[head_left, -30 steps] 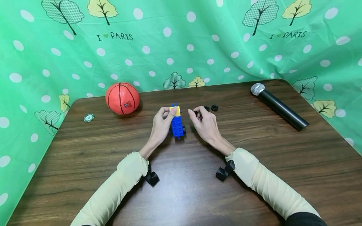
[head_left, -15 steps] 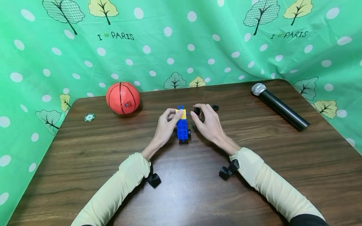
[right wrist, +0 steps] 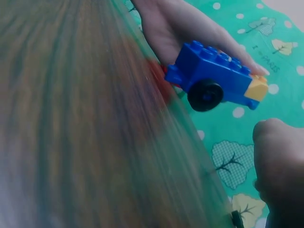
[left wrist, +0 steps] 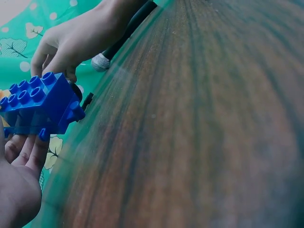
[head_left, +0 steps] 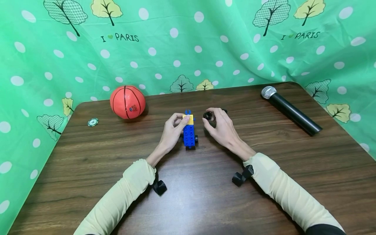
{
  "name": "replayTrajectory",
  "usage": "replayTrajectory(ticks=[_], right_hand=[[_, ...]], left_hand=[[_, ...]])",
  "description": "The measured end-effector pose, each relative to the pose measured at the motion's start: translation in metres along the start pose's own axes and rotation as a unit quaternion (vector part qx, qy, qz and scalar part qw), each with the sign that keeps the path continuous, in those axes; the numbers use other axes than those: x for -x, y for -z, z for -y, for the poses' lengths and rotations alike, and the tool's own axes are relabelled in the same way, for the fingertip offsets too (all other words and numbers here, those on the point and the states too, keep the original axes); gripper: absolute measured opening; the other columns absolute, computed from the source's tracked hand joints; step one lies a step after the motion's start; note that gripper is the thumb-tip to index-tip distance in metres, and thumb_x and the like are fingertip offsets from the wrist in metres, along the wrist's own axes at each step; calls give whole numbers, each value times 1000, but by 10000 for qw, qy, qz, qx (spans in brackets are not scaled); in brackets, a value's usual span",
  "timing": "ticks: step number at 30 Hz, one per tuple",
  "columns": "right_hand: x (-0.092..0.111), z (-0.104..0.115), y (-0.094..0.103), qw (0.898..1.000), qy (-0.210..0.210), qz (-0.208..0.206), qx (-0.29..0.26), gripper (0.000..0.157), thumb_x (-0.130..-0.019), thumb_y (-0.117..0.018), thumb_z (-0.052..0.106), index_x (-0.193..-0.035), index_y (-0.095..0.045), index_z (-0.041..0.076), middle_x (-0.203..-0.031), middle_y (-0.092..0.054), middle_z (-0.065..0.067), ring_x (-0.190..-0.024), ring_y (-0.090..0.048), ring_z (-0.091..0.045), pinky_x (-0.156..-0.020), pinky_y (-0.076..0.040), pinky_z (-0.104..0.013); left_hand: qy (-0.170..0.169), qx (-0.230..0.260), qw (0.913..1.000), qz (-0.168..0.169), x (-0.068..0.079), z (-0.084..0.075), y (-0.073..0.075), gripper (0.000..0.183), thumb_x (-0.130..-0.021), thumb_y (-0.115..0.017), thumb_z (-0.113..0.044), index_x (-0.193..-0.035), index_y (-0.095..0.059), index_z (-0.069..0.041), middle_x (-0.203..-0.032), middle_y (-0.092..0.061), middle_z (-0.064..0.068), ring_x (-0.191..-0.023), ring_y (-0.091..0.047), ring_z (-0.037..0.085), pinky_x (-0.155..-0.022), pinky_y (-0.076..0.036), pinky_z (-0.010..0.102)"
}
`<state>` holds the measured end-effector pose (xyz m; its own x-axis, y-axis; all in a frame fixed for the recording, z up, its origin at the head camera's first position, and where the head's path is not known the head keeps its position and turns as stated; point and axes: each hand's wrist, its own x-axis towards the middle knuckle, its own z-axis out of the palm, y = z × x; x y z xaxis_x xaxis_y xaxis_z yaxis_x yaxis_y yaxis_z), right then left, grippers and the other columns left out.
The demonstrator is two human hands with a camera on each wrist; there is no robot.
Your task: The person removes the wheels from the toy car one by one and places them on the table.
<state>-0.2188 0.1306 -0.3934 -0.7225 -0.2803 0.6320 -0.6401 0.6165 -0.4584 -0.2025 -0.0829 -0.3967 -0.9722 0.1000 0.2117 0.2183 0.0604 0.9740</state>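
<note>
My left hand [head_left: 173, 130] grips a toy car [head_left: 189, 135] built of blue studded bricks with a yellow brick [head_left: 189, 119] at its far end, thumb on the yellow brick. One black wheel [right wrist: 205, 95] sits on the car's near right side; at the far right a bare blue axle stub shows. Right of the car, my right hand [head_left: 221, 129] holds a loose black wheel [head_left: 207, 116] between curled fingers and thumb, a short gap away from the car. In the right wrist view, the back of the right hand [right wrist: 280, 161] hides what it holds.
Another black wheel [head_left: 225, 111] lies just behind the right hand, partly covered. A red toy basketball [head_left: 127, 102] and a green-white poker chip [head_left: 92, 122] stand to the left on the wooden table [head_left: 188, 202]. A black microphone [head_left: 290, 111] lies at the right. A green curtain hangs behind.
The car and left hand have shifted slightly right and nearer. My right hand has moved right with its wheel, away from the car, now covering more of the loose wheels behind it.
</note>
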Motion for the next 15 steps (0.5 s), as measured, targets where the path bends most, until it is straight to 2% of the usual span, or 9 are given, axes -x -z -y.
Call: replayTrajectory(ticks=[8,15], right_hand=[[1,-12,9,9996,-135,-124,195,29,-92,-78,14,-109,-62,-3,-83,-59,-11,-75,-57,-26,-65,-48,-42],[3,-23,19,9981,-435,-151,417,29,-90,-80,15,-107,-67,-6,-87,-62,-15,-78,-60,-31,-70,-51,-46]], left_hand=[[16,-54,10000,-1,0,1,2,28,-107,-60,-22,-120,-62,3,-100,-73,15,-80,-59,12,-70,-50,28],[18,-21,10000,3,0,1,1,27,-107,-60,-22,-120,-62,2,-96,-72,13,-76,-58,12,-69,-50,29]])
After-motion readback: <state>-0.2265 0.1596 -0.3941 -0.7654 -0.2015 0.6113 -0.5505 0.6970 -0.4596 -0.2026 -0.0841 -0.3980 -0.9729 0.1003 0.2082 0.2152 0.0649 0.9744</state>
